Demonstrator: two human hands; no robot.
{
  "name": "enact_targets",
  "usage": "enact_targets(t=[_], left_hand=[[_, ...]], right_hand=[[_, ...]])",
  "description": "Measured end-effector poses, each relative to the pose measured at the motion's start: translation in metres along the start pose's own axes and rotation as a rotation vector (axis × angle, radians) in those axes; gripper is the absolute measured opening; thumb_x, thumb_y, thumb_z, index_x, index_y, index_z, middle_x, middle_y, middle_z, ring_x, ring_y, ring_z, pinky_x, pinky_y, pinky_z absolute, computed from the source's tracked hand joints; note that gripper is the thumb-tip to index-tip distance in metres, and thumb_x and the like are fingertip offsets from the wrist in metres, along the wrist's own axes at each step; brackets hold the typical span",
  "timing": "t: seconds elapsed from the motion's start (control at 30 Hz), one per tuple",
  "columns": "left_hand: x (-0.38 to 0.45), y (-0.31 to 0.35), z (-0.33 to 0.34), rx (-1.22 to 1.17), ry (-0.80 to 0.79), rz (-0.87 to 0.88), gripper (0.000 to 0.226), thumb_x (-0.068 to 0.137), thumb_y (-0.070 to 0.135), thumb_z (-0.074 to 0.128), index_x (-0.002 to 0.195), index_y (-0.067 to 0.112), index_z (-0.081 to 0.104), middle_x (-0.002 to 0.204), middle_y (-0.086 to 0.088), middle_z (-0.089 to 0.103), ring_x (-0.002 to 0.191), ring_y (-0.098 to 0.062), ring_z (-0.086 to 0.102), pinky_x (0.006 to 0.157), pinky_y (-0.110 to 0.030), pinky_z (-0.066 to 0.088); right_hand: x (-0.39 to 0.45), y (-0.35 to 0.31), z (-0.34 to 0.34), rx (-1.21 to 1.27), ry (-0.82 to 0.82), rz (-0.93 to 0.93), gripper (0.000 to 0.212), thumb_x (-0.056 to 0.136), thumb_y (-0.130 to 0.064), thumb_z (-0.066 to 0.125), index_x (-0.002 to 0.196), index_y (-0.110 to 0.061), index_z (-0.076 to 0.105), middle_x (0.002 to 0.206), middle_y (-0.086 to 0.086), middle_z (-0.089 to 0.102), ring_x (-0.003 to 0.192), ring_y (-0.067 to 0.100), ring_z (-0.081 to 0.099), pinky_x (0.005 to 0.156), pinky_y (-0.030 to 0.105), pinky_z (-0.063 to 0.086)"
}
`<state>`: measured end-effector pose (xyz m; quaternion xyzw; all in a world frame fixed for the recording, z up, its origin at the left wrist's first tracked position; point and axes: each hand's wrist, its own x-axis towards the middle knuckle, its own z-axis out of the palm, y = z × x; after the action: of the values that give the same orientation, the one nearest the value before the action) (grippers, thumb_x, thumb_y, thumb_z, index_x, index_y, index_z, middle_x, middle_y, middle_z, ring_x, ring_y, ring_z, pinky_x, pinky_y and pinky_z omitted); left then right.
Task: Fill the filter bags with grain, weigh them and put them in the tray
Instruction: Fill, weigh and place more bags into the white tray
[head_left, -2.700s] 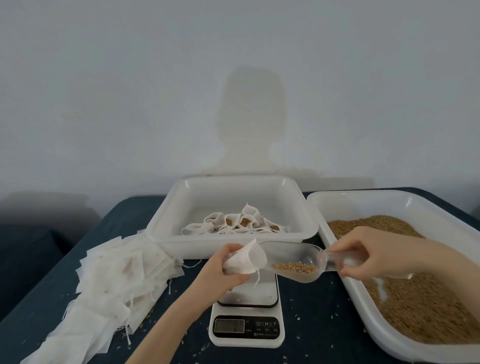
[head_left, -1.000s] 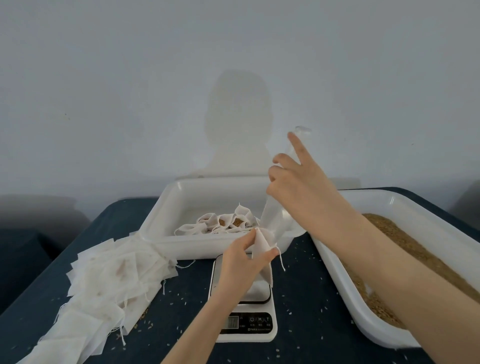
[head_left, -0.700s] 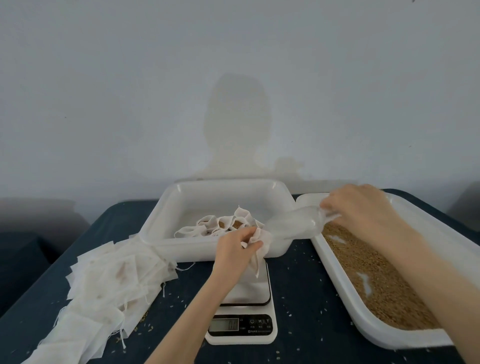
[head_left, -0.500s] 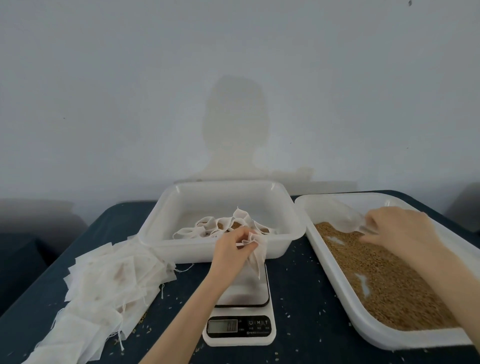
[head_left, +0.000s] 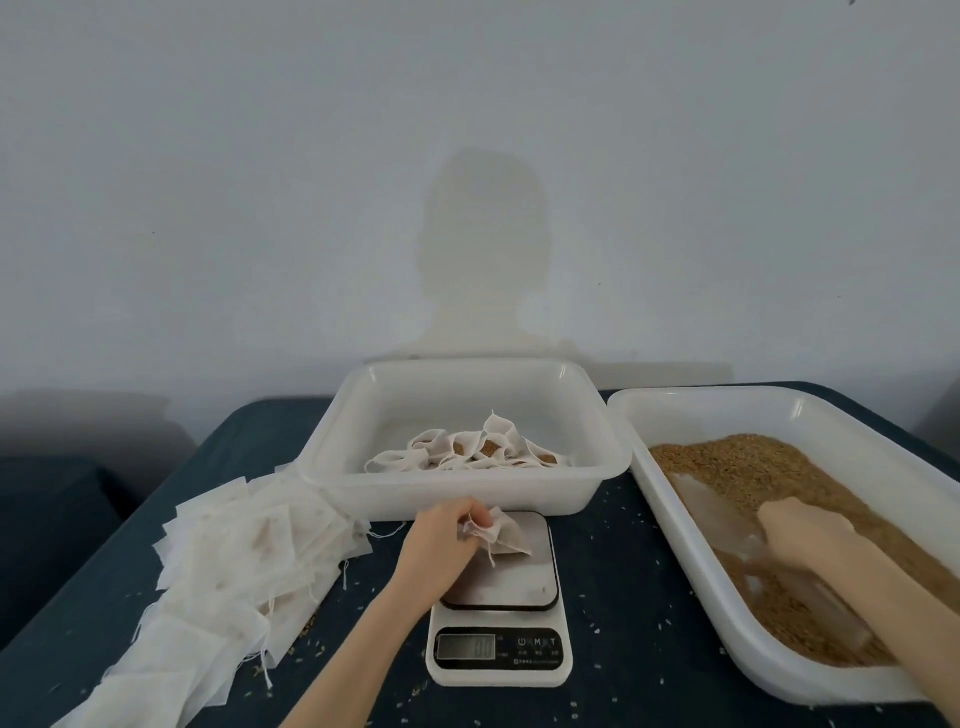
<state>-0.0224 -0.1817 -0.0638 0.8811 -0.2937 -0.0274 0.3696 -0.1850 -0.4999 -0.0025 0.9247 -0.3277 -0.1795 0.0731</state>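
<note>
The left grip (head_left: 451, 535) pinches the mouth of a filter bag (head_left: 501, 532) and has lowered it onto the scale (head_left: 498, 597) near the table's front edge; filling looks finished, weighing begins. The right grip (head_left: 802, 532), fingers curled round the clear scoop (head_left: 727, 525), has returned it into the grain tub (head_left: 675, 402) at the right edge. Behind the scale, the tray (head_left: 415, 499) holds filled bags.

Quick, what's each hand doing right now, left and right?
Left hand: pinches the filter bag over the scale.
Right hand: grips the clear scoop lying in the grain.
</note>
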Motion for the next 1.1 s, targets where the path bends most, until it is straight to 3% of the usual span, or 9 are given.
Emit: enact_targets(t=[0.2, 0.33, 0.43, 0.63, 0.77, 0.9, 0.97, 1.1], left_hand=[[-0.008, -0.006, -0.008, -0.091, -0.023, 0.086, 0.029, 0.082, 0.029, 0.072, 0.097, 0.046, 0.055, 0.098, 0.028, 0.060, 0.097, 0.008, 0.055, 0.080, -0.004, 0.038], [-0.012, -0.012, -0.012, -0.156, 0.008, 0.066, 0.038, 0.081, 0.032, 0.073, 0.111, 0.043, 0.051, 0.108, 0.029, 0.056, 0.102, 0.015, 0.049, 0.081, -0.003, 0.038], [-0.014, -0.017, -0.012, -0.215, 0.068, 0.046, 0.037, 0.085, 0.027, 0.070, 0.114, 0.041, 0.051, 0.113, 0.026, 0.055, 0.104, 0.016, 0.048, 0.082, -0.006, 0.039], [-0.023, -0.027, -0.007, -0.481, 0.209, -0.003, 0.020, 0.093, 0.022, 0.059, 0.106, 0.037, 0.059, 0.104, 0.014, 0.065, 0.100, 0.000, 0.059, 0.076, -0.013, 0.048], [-0.030, -0.039, -0.004, -0.550, 0.397, -0.063, 0.019, 0.099, 0.019, 0.048, 0.095, 0.030, 0.063, 0.095, 0.019, 0.067, 0.090, 0.003, 0.060, 0.075, -0.017, 0.046], [-0.031, -0.049, -0.003, -0.501, 0.526, -0.119, 0.028, 0.101, 0.016, 0.042, 0.087, 0.027, 0.062, 0.088, 0.015, 0.066, 0.086, 0.002, 0.060, 0.079, -0.026, 0.046], [-0.031, -0.051, -0.002, -0.449, 0.565, -0.142, 0.029, 0.101, 0.017, 0.040, 0.084, 0.027, 0.061, 0.086, 0.010, 0.066, 0.086, 0.002, 0.059, 0.080, -0.025, 0.046], [-0.031, -0.052, 0.002, -0.394, 0.621, -0.158, 0.031, 0.100, 0.014, 0.040, 0.079, 0.028, 0.059, 0.082, 0.009, 0.064, 0.082, 0.003, 0.057, 0.076, -0.024, 0.044]], right_hand=[[0.001, -0.007, -0.011, -0.078, 0.038, 0.013, 0.037, 0.091, -0.055, 0.051, 0.077, -0.021, 0.051, 0.079, -0.011, 0.056, 0.072, 0.009, 0.056, 0.061, 0.022, 0.045], [-0.013, -0.036, -0.037, 0.035, 0.452, -0.048, 0.036, 0.096, -0.040, 0.044, 0.068, -0.018, 0.050, 0.070, -0.008, 0.056, 0.063, 0.012, 0.058, 0.048, 0.022, 0.039], [-0.035, -0.082, -0.055, 0.260, 0.618, -0.207, 0.022, 0.095, -0.035, 0.044, 0.083, -0.023, 0.059, 0.084, -0.007, 0.061, 0.079, 0.016, 0.062, 0.058, 0.026, 0.039], [-0.056, -0.180, -0.031, 0.537, 0.608, -0.555, 0.019, 0.093, -0.034, 0.050, 0.104, -0.029, 0.064, 0.105, -0.012, 0.064, 0.097, 0.012, 0.060, 0.070, 0.024, 0.036], [-0.044, -0.208, 0.008, 0.691, 0.613, -0.573, 0.022, 0.094, -0.033, 0.049, 0.113, -0.031, 0.062, 0.112, -0.015, 0.060, 0.103, 0.004, 0.054, 0.075, 0.018, 0.040], [-0.039, -0.219, 0.030, 0.855, 0.661, -0.582, 0.026, 0.093, -0.028, 0.057, 0.119, -0.030, 0.062, 0.119, -0.013, 0.060, 0.108, -0.003, 0.049, 0.096, 0.012, 0.033], [-0.038, -0.217, 0.039, 0.868, 0.738, -0.599, 0.024, 0.091, -0.024, 0.061, 0.114, -0.027, 0.066, 0.115, -0.012, 0.063, 0.105, -0.004, 0.048, 0.098, 0.015, 0.033], [-0.032, -0.200, 0.053, 1.042, 0.829, -0.504, 0.022, 0.087, -0.025, 0.065, 0.108, -0.023, 0.070, 0.109, -0.009, 0.067, 0.103, 0.006, 0.059, 0.096, 0.033, 0.049]])
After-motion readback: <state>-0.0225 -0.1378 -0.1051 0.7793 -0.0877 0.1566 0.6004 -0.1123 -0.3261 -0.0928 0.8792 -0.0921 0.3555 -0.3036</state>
